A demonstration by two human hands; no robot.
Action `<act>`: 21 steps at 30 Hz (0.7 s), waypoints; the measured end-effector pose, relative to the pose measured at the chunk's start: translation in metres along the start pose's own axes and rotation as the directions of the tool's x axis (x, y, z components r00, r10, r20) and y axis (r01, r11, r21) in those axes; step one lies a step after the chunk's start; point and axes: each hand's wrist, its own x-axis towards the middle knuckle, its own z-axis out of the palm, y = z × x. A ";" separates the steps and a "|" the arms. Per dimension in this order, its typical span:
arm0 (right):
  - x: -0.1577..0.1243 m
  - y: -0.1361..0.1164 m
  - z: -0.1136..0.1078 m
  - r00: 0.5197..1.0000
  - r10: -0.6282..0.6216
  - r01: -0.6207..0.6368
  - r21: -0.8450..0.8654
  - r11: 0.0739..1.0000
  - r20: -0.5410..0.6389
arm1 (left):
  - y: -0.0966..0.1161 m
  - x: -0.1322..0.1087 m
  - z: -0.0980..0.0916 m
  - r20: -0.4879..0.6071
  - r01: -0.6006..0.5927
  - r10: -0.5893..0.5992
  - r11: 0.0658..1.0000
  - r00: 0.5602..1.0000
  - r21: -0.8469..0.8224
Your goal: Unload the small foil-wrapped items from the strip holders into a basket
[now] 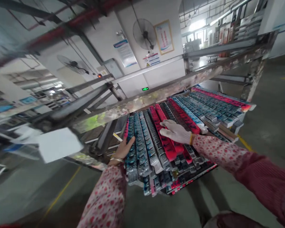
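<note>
Long ridged strips lie side by side in layers on a rack; several are speckled blue and grey, others bright red. My left hand [124, 148], bare and with a bracelet at the wrist, is against the leftmost blue-speckled strip [131, 158]. Its thumb is spread over the strip's edge, while the other fingers are partly hidden at the side. Across the red strips [166, 147] near the middle rests my right hand [175, 130] in a white knit glove, its fingers stretched out and apart.
A worn, paint-stained metal rail [137, 103] crosses behind the strips. A white sheet [59, 144] hangs at the rack's left. More blue strips and a red one [224, 96] extend to the right. Fans [144, 34] and notices are on the far wall. Yellow lines [61, 191] mark the floor.
</note>
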 end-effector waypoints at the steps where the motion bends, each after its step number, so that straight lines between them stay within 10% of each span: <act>1: -0.013 -0.006 -0.004 0.996 -0.094 0.094 -0.009 0.996 0.012 | 0.000 -0.013 -0.003 0.021 -0.018 0.019 0.999 1.000 -0.030; 4: -0.050 -0.020 -0.009 0.945 -0.318 0.323 -0.069 0.944 0.074 | -0.001 -0.068 -0.009 0.042 -0.115 0.121 0.986 0.992 -0.125; 9: -0.061 -0.028 0.013 0.932 -0.355 0.362 -0.226 0.904 0.074 | -0.007 -0.132 0.003 0.084 -0.234 0.227 0.968 0.970 0.094; 16: -0.011 -0.023 0.033 0.930 -0.341 0.366 -0.302 0.880 0.136 | -0.018 -0.082 0.013 -0.012 -0.305 0.314 0.930 0.949 0.206; 21: -0.021 -0.014 0.015 0.933 -0.341 0.359 -0.242 0.901 0.114 | -0.017 -0.080 0.021 -0.124 -0.458 0.535 0.803 0.836 0.381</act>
